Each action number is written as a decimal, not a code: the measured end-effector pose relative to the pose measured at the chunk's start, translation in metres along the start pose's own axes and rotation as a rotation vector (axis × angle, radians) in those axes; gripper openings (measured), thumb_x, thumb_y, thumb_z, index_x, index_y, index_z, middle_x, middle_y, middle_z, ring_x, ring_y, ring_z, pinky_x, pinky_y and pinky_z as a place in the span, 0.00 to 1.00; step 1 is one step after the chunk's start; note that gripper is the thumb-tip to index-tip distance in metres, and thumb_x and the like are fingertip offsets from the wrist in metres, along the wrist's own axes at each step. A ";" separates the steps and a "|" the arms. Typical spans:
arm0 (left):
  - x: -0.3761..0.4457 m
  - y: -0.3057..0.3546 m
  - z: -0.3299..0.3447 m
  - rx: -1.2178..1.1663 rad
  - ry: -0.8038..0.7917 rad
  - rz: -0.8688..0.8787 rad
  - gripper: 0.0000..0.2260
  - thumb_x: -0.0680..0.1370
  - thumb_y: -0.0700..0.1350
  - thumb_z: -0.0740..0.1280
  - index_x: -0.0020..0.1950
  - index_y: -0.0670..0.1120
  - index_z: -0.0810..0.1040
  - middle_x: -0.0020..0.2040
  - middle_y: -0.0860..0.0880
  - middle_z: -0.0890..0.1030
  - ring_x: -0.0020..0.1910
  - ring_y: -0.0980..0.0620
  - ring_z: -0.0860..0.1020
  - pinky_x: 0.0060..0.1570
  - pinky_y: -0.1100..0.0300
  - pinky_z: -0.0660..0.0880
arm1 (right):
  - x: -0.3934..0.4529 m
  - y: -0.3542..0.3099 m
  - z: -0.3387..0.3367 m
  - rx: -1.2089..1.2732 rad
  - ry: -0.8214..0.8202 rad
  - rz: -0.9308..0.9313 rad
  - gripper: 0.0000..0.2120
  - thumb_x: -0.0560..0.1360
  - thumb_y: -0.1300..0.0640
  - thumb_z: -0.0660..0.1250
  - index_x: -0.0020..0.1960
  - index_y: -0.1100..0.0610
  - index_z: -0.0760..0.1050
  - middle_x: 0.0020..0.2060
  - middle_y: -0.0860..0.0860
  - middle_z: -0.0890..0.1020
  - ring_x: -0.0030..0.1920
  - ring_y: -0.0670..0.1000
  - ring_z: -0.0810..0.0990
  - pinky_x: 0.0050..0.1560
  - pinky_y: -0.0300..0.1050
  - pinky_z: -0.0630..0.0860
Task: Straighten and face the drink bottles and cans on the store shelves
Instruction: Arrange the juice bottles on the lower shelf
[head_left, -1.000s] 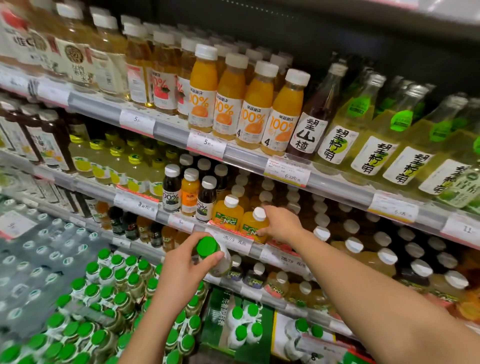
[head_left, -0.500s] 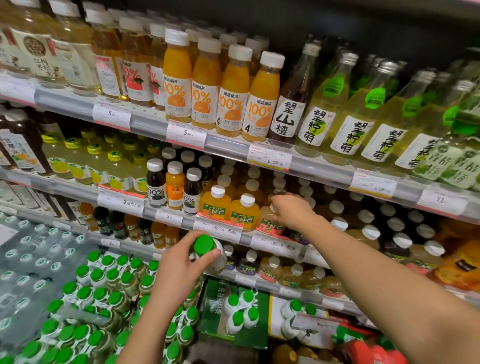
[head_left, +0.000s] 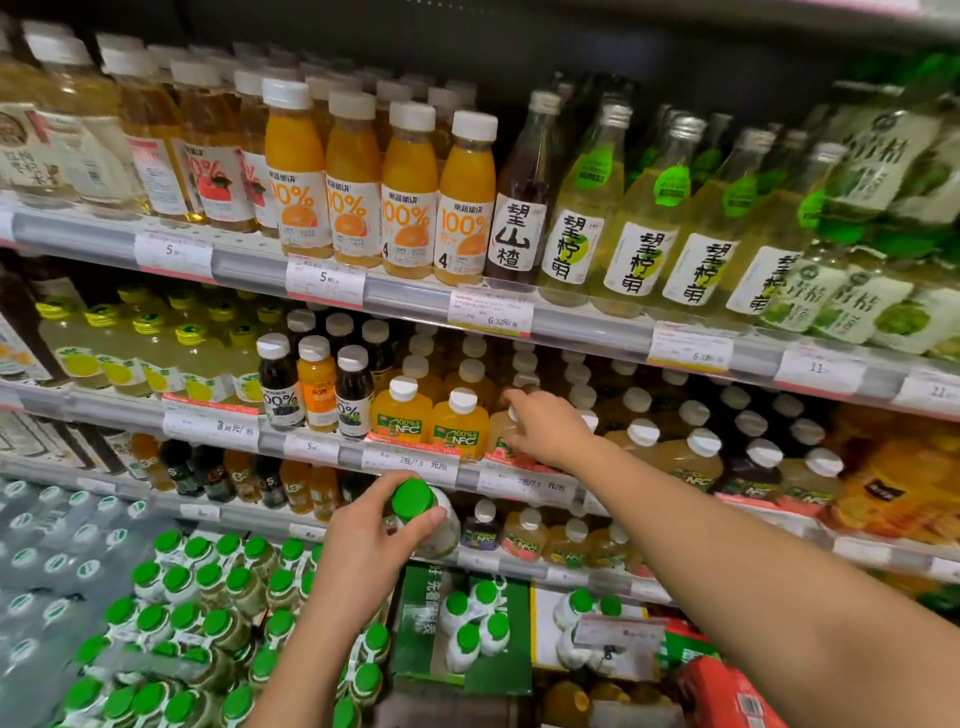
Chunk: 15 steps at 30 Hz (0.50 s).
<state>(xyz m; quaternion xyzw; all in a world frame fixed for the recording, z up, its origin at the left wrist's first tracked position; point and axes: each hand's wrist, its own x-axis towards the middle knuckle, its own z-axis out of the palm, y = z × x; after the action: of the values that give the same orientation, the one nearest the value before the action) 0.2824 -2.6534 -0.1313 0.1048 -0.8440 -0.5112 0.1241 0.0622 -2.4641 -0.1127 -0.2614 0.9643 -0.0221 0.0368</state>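
- The chilled shelving (head_left: 498, 317) fills the view: tall orange juice bottles (head_left: 382, 187) up top facing out, price tags along each rail, green-capped packs (head_left: 197, 613) massed at the bottom.
- Middle shelf now: the right hand (head_left: 545, 428) has slid rightward off the NFC orange bottles (head_left: 431, 421) onto the pale juice bottle (head_left: 501, 431) next door, fingers curled round its neck.
- By my read, the orange pair is faced and the pale one gets turned next.
- The left hand (head_left: 371, 540) has hardly budged, still gripping the green-capped bottle (head_left: 423, 517) in front of the lower shelf rail, thumb beside the cap; it awaits a slot.
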 end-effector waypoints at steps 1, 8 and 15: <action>0.000 0.001 0.002 0.002 0.002 -0.004 0.16 0.74 0.56 0.75 0.58 0.55 0.79 0.43 0.62 0.82 0.42 0.58 0.80 0.40 0.66 0.75 | -0.003 0.000 0.002 0.000 0.033 -0.013 0.28 0.75 0.51 0.72 0.73 0.52 0.68 0.59 0.55 0.80 0.58 0.60 0.79 0.52 0.53 0.79; -0.016 0.007 0.007 0.007 -0.004 0.016 0.15 0.73 0.60 0.73 0.55 0.56 0.79 0.44 0.60 0.82 0.40 0.55 0.81 0.41 0.54 0.78 | 0.013 -0.015 -0.022 0.115 0.041 -0.055 0.27 0.78 0.46 0.70 0.73 0.55 0.71 0.62 0.55 0.82 0.62 0.58 0.80 0.57 0.54 0.80; -0.040 -0.006 -0.011 0.054 0.056 -0.025 0.13 0.73 0.56 0.75 0.55 0.59 0.78 0.44 0.63 0.82 0.39 0.57 0.81 0.39 0.60 0.76 | 0.035 -0.052 -0.009 0.095 -0.038 -0.036 0.26 0.77 0.48 0.72 0.72 0.54 0.71 0.61 0.56 0.81 0.61 0.59 0.79 0.56 0.54 0.79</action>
<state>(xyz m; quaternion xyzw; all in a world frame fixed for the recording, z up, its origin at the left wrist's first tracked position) 0.3245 -2.6532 -0.1359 0.1331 -0.8523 -0.4865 0.1383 0.0581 -2.5265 -0.1027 -0.2771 0.9564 -0.0637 0.0669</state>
